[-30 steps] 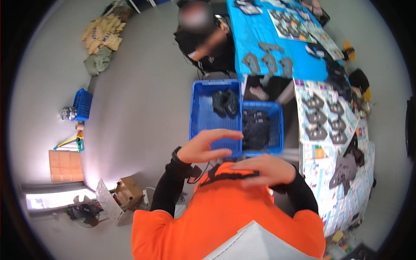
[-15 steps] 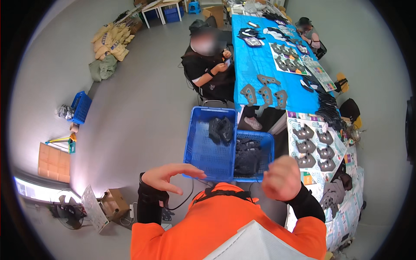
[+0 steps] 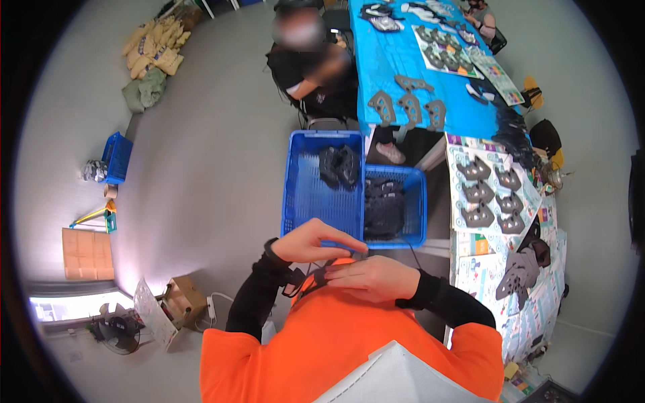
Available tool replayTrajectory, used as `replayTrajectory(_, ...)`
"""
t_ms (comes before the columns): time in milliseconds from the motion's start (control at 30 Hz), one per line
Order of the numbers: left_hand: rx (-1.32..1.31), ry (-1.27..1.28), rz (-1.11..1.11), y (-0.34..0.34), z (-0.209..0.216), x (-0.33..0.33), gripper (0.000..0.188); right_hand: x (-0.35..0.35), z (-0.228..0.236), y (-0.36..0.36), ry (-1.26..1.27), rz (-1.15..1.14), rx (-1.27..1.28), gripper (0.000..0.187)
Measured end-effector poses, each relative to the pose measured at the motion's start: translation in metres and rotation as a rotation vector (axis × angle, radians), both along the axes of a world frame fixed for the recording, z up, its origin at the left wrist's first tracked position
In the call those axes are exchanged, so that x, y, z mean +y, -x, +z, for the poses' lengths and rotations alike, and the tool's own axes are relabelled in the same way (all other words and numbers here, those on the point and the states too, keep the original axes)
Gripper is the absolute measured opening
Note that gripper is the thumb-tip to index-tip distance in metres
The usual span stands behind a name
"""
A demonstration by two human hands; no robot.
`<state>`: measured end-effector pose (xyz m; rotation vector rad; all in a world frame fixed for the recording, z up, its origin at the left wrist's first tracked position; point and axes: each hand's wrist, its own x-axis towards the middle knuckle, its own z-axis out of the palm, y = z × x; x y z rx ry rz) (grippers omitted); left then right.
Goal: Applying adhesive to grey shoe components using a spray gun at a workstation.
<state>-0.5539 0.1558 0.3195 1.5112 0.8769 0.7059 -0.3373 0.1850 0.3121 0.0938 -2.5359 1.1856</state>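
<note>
My left hand [image 3: 314, 242] is in front of my chest, open, with its fingers stretched toward the right. Just below it, my right hand [image 3: 377, 277] lies open across the front of my orange shirt [image 3: 349, 322]. Its fingers are extended and close to a black strap [image 3: 313, 282] on the shirt. I see nothing held in either hand. Beyond my left hand stands a blue plastic crate [image 3: 290, 195] holding a few black padded pieces [image 3: 338, 166]. A smaller blue crate [image 3: 423, 208] beside it is filled with black pieces [image 3: 384, 211].
A blue-covered table [image 3: 379, 67] carries several grey moulded pieces [image 3: 408, 107]. On the right, a paper-covered table [image 3: 470, 258] bears more grey pieces [image 3: 477, 193] and a grey cloth item [image 3: 521, 275]. A seated person [image 3: 312, 74] is beyond the crates; another person [image 3: 482, 23] sits across the blue-covered table.
Both hands have come together at my chest; the right, earlier curled and raised on the right, is now stretched flat. The view has tilted, so crates and tables appear higher.
</note>
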Motion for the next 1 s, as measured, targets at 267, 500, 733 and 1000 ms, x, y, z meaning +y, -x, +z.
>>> replayTrajectory(267, -0.166, 0.687, 0.230, 0.016, -0.170, -0.030, 0.033, 0.032, -0.121, -0.023, 0.150, -0.781, -0.509, 0.033)
replayTrajectory(500, -0.030, 1.279, 1.223, 0.157, -0.343, -0.276, 0.034, 0.006, -0.210, -0.112, 0.249, -0.403, -1.165, 0.042)
replayTrajectory(733, -0.206, 1.308, 1.642, 0.136, -0.273, -0.350, 0.028, 0.026, -0.226, -0.126, 0.221, -0.674, -1.200, 0.043)
replayTrajectory(1000, 0.017, 1.231, 1.147, 0.152, -0.338, -0.275, 0.046, 0.064, -0.190, -0.092, 0.128, -0.898, -0.715, 0.034)
